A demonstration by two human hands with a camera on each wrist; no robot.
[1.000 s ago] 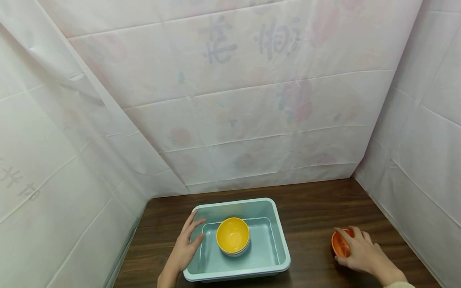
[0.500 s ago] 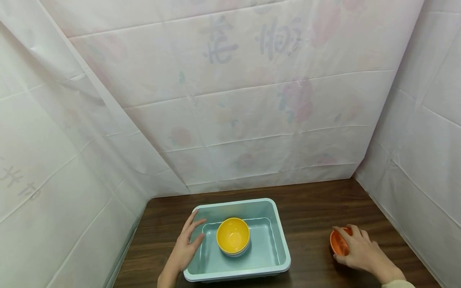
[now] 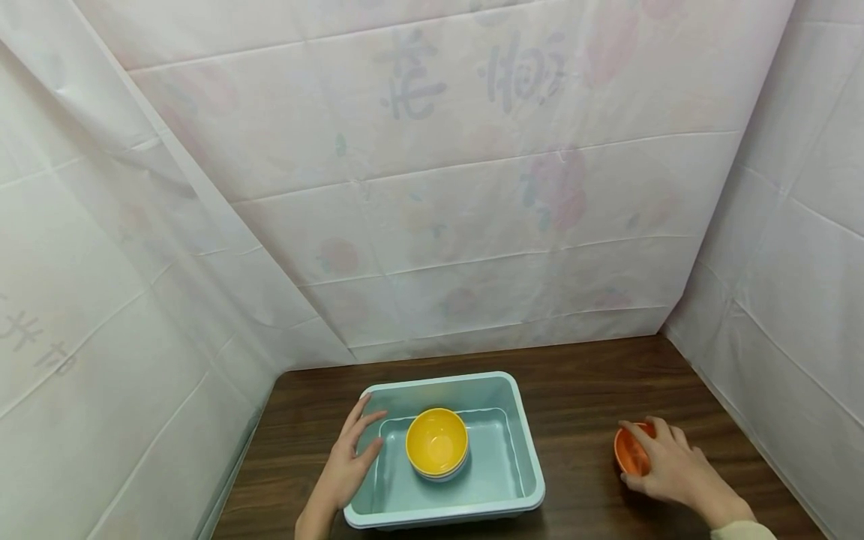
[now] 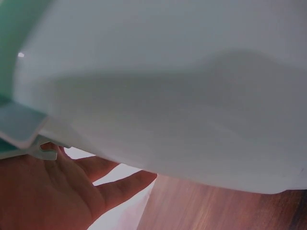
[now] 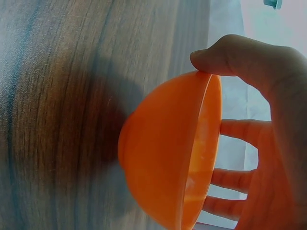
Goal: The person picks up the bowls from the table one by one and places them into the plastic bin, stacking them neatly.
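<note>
On the right side of the table, an orange bowl (image 3: 631, 451) is held at its rim by my right hand (image 3: 675, 469). The right wrist view shows the thumb on the near rim of that bowl (image 5: 163, 148) and the other fingers spread across its mouth. Whether its base touches the wood is hard to tell. My left hand (image 3: 346, 461) lies over the left edge of a pale blue-green plastic tub (image 3: 496, 496), fingers spread and loosely bent. Inside the tub stands a yellow bowl (image 3: 437, 441), with paler rims stacked under it.
A dark wood-grain table (image 3: 574, 382) carries everything. Pale printed sheets hang behind it as a back wall (image 3: 466, 225), with more along the left (image 3: 101, 315) and right (image 3: 796, 247). Bare wood lies between the tub and the orange bowl.
My right hand and the orange bowl have shifted slightly left and away from me. The left hand, tub and yellow bowl stay where they were.
</note>
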